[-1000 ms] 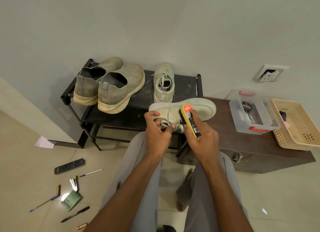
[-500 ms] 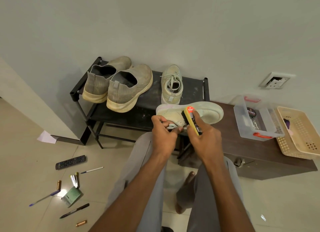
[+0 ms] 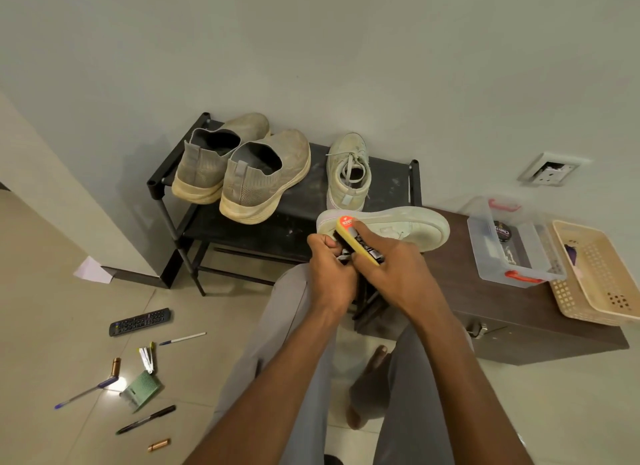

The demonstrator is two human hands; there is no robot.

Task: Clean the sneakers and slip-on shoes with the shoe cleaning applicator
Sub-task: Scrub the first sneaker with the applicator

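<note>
While the person sits facing a wall, pens [image 3: 83, 392], a remote control [image 3: 140, 321] and small batteries [image 3: 115, 366] lie scattered on the tiled floor [image 3: 41, 326] at far left. Next comes a black shoe rack [image 3: 298, 201], whose top shelf carries two grey slip-on shoes [image 3: 242, 173] side by side with heels toward the camera, and one pale sneaker [image 3: 348, 171] just beside them to the right. At centre, the left hand [image 3: 329, 274] has its fingers curled round the near edge of a second sneaker [image 3: 398, 227], which lies on its side with the sole facing the wall; what exactly the fingers pinch, perhaps the laces, cannot be told. Touching that sneaker, the yellow shoe cleaning applicator [image 3: 358, 241] is held in the grip of the right hand [image 3: 398, 274], index finger laid along its back. Farther right, a dark brown desk [image 3: 502, 308] bears a clear plastic box [image 3: 512, 242] with red latches and, touching it, a beige basket [image 3: 599, 274].
</note>
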